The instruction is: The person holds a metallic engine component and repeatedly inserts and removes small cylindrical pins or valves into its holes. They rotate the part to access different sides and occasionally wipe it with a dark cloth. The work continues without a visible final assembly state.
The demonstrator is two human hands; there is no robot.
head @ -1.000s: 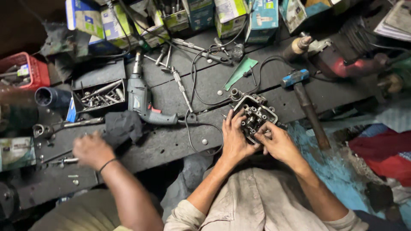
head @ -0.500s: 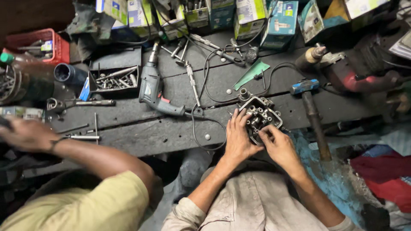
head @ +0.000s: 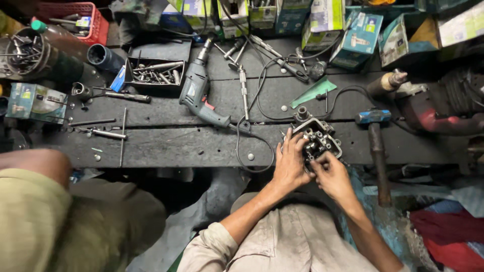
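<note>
Both hands meet on a metal engine part point(head: 318, 140) at the near edge of the dark workbench point(head: 166, 146), right of centre. The left hand point(head: 291, 163) grips its left side, fingers curled over the top. The right hand point(head: 330, 175) pinches at its near corner. The part is grey, blocky and greasy, with round ports and small fittings. A hammer point(head: 375, 146) lies just right of it.

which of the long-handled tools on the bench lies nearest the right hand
The blue-headed hammer, its handle running just right of the right hand; the grey power drill lies further left.
</note>
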